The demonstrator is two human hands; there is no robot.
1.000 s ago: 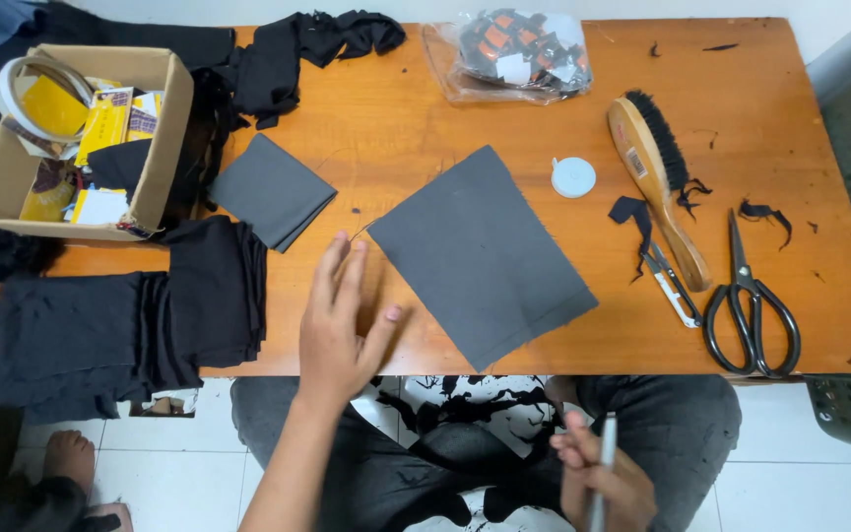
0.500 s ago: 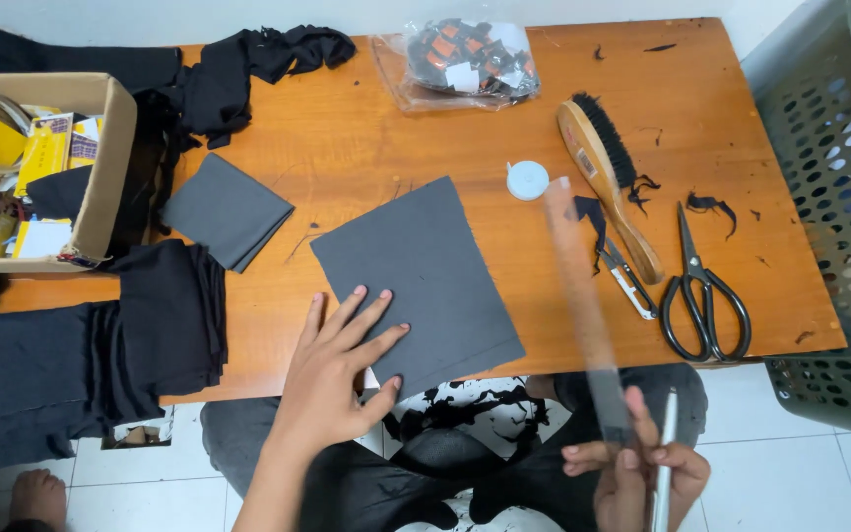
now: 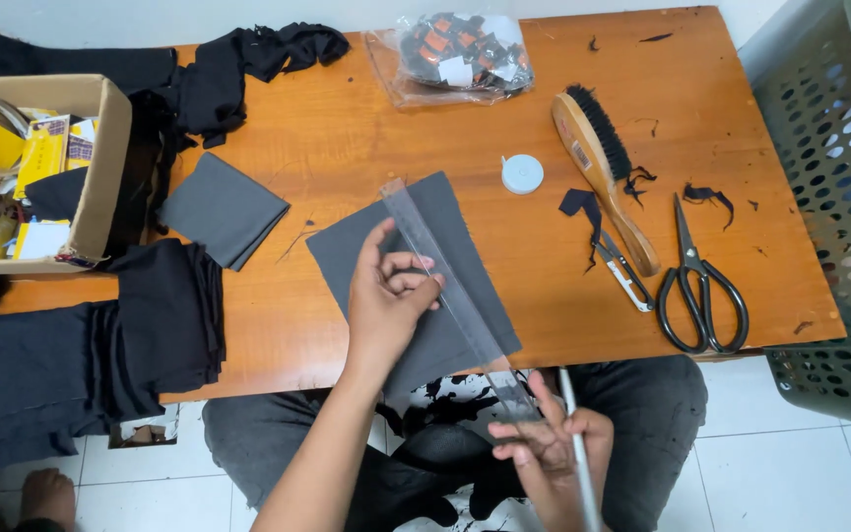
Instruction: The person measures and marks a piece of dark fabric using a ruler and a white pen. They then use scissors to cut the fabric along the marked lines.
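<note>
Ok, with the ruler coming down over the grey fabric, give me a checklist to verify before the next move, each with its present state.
1. Clear ruler held at both ends: ok, left hand pinches it mid-length, right hand holds the near end.
2. Ruler flat on the grey fabric square: not ok, it looks lifted and angled.
3. Fabric lying flat on the table: ok, though its near corner overhangs the edge.
4. Marking tool ready: ok, a thin white pen is in the right hand.
5. Scissors within reach: ok, on the table to the right.

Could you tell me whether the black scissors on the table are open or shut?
Shut: the scissors lie flat on the table, blades together in one point.
</note>
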